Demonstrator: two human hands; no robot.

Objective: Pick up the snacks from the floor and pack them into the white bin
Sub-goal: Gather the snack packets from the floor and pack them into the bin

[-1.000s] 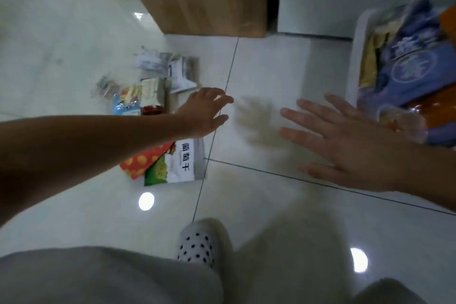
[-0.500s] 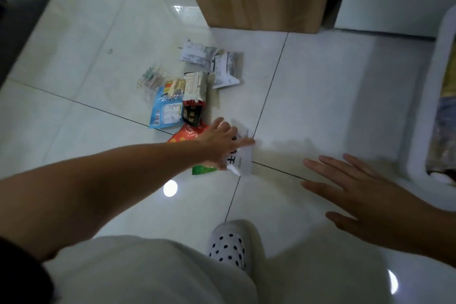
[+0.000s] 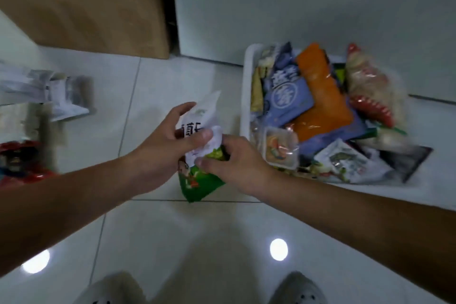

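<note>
A white-and-green snack bag (image 3: 200,175) hangs above the floor tiles, just left of the white bin (image 3: 246,86). My left hand (image 3: 162,150) grips its white upper part, thumb across the front. My right hand (image 3: 234,165) pinches the same bag lower down, at the green part. The bin is heaped with packets: a blue bag (image 3: 283,96), an orange bag (image 3: 320,96), a clear bag with red print (image 3: 370,91) and a small sealed cup (image 3: 280,148). Several snacks lie blurred on the floor at the left: pale packets (image 3: 49,91) and a red one (image 3: 22,163).
A brown cardboard box (image 3: 86,2) stands at the back left, a pale wall or cabinet front (image 3: 320,2) behind the bin. My two slippers (image 3: 111,289) show at the bottom edge. Glossy white tiles reflect ceiling lights.
My left hand lifted the white-and-green bag off the floor and carried it right toward the bin. My right hand came in and took hold of it too. The view swung right.
</note>
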